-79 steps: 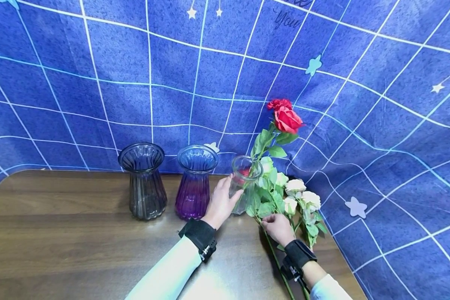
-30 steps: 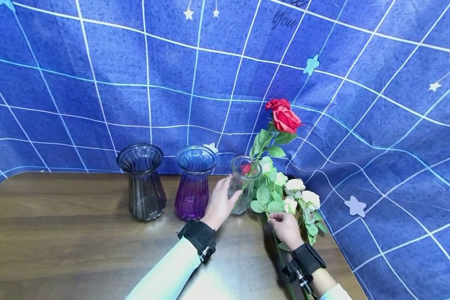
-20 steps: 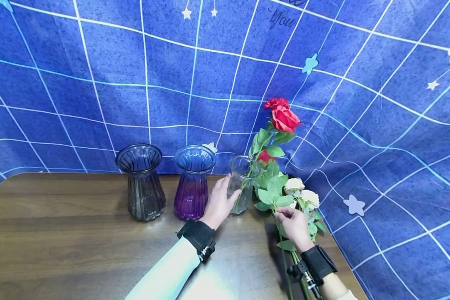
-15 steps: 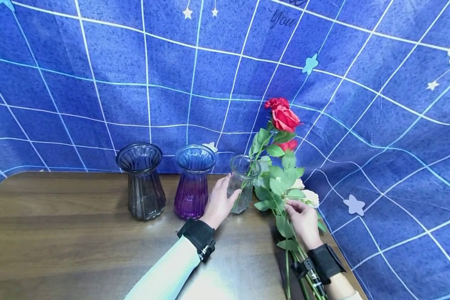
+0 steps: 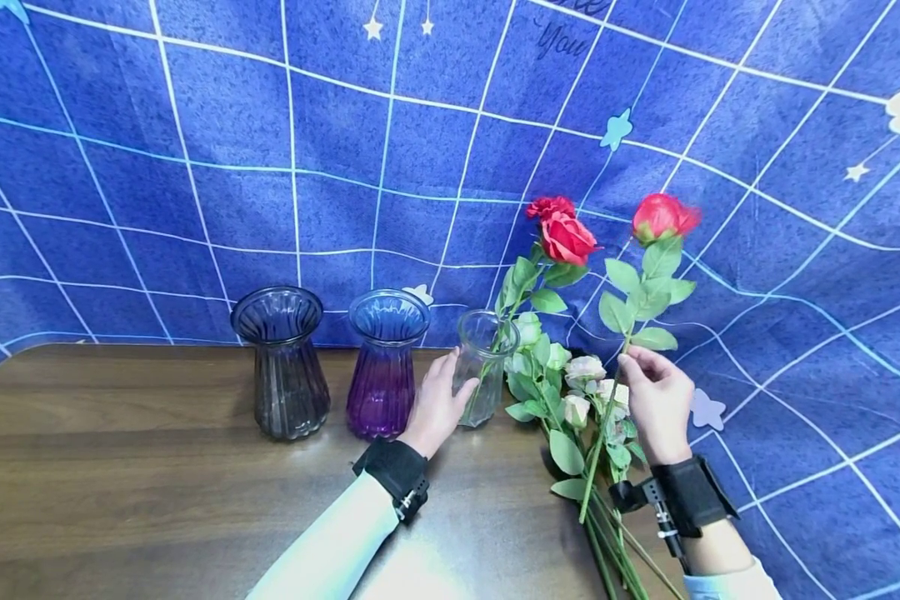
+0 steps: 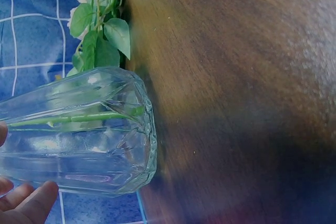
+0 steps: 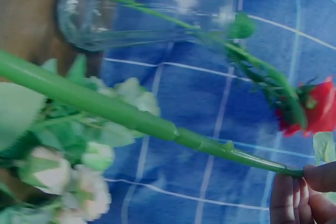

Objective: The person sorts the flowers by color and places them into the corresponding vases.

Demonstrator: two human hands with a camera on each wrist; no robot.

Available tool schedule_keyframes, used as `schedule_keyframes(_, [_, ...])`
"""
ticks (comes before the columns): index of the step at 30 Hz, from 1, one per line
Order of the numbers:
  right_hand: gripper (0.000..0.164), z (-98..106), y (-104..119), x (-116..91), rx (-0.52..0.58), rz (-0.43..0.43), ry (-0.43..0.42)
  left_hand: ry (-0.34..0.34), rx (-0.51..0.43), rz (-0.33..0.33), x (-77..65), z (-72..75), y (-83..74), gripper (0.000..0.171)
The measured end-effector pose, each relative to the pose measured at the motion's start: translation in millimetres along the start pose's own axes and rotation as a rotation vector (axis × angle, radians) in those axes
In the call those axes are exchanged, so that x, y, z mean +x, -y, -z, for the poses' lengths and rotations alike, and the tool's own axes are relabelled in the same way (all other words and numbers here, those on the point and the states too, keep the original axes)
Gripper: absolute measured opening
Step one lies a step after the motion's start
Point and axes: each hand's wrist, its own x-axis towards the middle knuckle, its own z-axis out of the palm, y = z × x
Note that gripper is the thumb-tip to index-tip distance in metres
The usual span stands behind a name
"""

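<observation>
My right hand (image 5: 656,400) pinches the green stem of a red rose (image 5: 663,218) between thumb and fingers, just below its leaves. The flower is raised on the right, its stem slanting down over the pile. Around the side of a clear glass vase (image 5: 483,408), my left hand (image 5: 437,404) rests with thumb and fingers apart on the glass. Red flowers (image 5: 566,237) lean out of that vase to the right. In the left wrist view, a stem (image 6: 79,117) shows through the glass down to its base. The right wrist view has the held stem (image 7: 131,119) crossing close to the camera.
Left of the clear vase stand a purple-blue glass vase (image 5: 382,383) and a dark grey one (image 5: 291,387). White roses (image 5: 585,369) and leafy stems lie at the right of the wooden table (image 5: 157,475). A blue gridded cloth (image 5: 232,125) hangs behind and to the right.
My right hand has drawn a red rose out of the pile, lifting it up and to the right. My left hand stays at the clear vase.
</observation>
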Motion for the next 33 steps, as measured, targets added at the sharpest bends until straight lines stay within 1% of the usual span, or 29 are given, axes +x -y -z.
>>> schedule_keyframes(5, [0.018, 0.1, 26.9, 10.9, 0.07, 0.04, -0.021, 0.007, 0.006, 0.005, 0.0, -0.1, 0.0, 0.058])
schedule_keyframes(8, [0.016, -4.2, 43.7, 16.7, 0.141, 0.062, -0.029, 0.012, 0.007, 0.017, -0.4, -0.1, 0.7, 0.059])
schedule_keyframes(15, [0.012, -21.5, 82.7, 24.7, 0.294, 0.22, -0.079, 0.018, 0.008, 0.01, -0.3, -0.1, 1.4, 0.058])
schedule_keyframes(20, [0.013, -35.3, 107.0, 28.5, 0.381, 0.299, -0.09, 0.013, 0.004, 0.0, 0.5, 0.0, 1.4, 0.058])
schedule_keyframes(24, [0.015, -45.6, 119.7, 29.2, 0.406, 0.339, -0.106, 0.014, 0.01, 0.002, 0.2, 1.0, 1.4, 0.058])
schedule_keyframes(30, [0.017, -58.6, 131.8, 31.4, 0.43, 0.392, -0.145, 0.024, 0.013, 0.014, -0.4, 0.2, 2.0, 0.058])
schedule_keyframes(33, [0.016, -64.8, 138.1, 34.3, 0.452, 0.393, -0.166, 0.023, 0.011, 0.015, -0.4, 0.5, 1.7, 0.058])
